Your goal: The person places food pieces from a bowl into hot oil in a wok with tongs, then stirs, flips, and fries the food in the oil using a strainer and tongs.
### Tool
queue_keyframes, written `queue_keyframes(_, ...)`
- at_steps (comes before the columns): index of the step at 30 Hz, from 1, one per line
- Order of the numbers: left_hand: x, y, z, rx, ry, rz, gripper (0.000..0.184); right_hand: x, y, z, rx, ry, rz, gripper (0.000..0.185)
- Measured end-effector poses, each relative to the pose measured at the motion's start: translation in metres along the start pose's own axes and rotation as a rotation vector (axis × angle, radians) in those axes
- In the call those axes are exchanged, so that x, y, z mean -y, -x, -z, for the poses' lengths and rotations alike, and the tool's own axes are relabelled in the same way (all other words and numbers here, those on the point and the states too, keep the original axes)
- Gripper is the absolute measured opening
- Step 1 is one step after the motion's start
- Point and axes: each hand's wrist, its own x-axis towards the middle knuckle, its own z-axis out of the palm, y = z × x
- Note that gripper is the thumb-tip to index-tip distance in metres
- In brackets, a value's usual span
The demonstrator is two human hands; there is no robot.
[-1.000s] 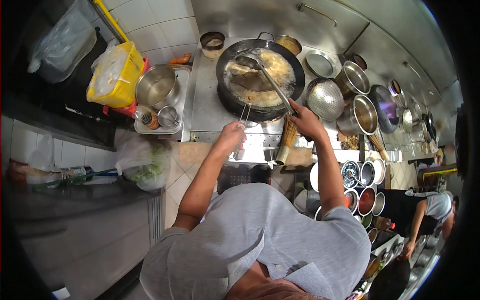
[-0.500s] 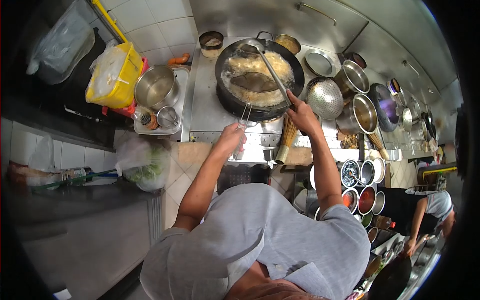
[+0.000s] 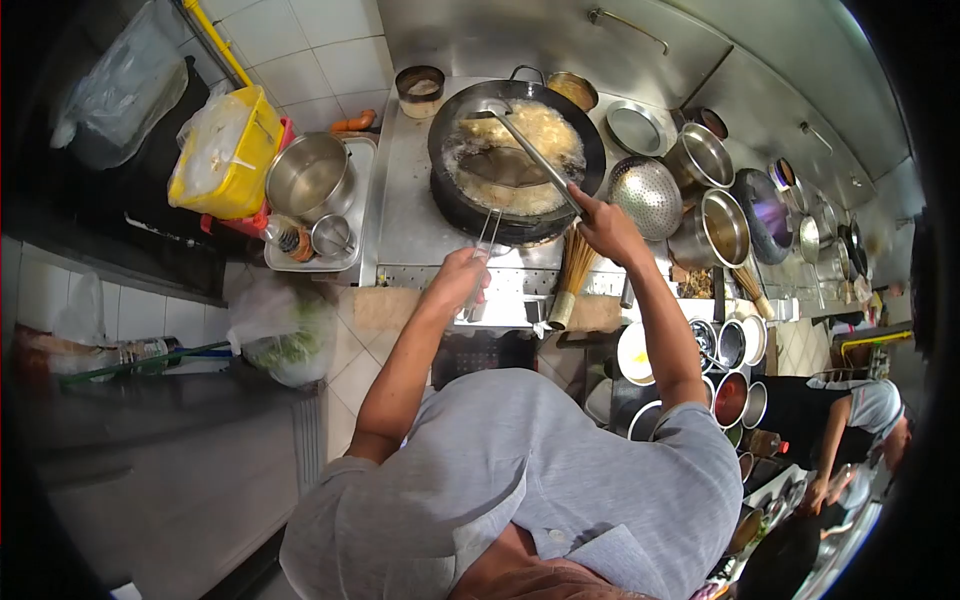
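Note:
A black wok (image 3: pixel 440 192) on the stove holds bubbling oil with golden frying food (image 3: pixel 540 128) toward its far side. My left hand (image 3: pixel 458 280) is closed around the wire handle of a strainer (image 3: pixel 505 167), whose dark mesh lies in the oil at the near half of the wok. My right hand (image 3: pixel 612 232) grips the long handle of a metal ladle (image 3: pixel 538 160). The ladle's bowl is over the far left part of the wok, by the food. Under the right forearm, a bamboo wok brush (image 3: pixel 574 275) lies against the stove's front edge.
Right of the wok stand a perforated strainer bowl (image 3: pixel 645 197) and metal pots (image 3: pixel 712 230). Sauce containers (image 3: pixel 731 398) sit beside my right elbow. On the left are a tray with a steel pot (image 3: pixel 310 178) and a yellow basket (image 3: pixel 228 150). A co-worker (image 3: pixel 835 425) bends at the far right.
The ladle's bowl has moved slightly nearer and left in the wok, and the food now lies more to the right. My left hand stays almost still on the strainer.

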Motion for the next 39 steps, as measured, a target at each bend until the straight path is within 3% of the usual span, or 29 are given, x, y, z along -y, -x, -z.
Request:
queue_keyframes(2, -0.008, 0.005, -0.002, -0.002, -0.020, 0.017, 0.023, 0.005, 0.014, 0.004, 0.036, -0.233, 0.015, 0.067)
queue_keyframes(5, -0.007, 0.002, -0.001, 0.003, -0.031, 0.008, 0.020, -0.004, 0.013, -0.013, 0.021, -0.281, 0.055, 0.066)
queue_keyframes(17, -0.007, 0.001, 0.001, 0.001, 0.001, 0.019, 0.024, -0.017, -0.024, -0.038, -0.208, -0.162, -0.054, 0.069)
queue_keyframes(38, 0.005, -0.007, 0.003, 0.010, 0.032, -0.009, 0.024, -0.013, -0.020, -0.069, -0.244, -0.336, -0.051, 0.068)
queue_keyframes(39, 0.003, -0.004, 0.001, 0.012, 0.015, -0.007, 0.023, -0.012, -0.023, -0.068, -0.169, -0.356, -0.111, 0.069)
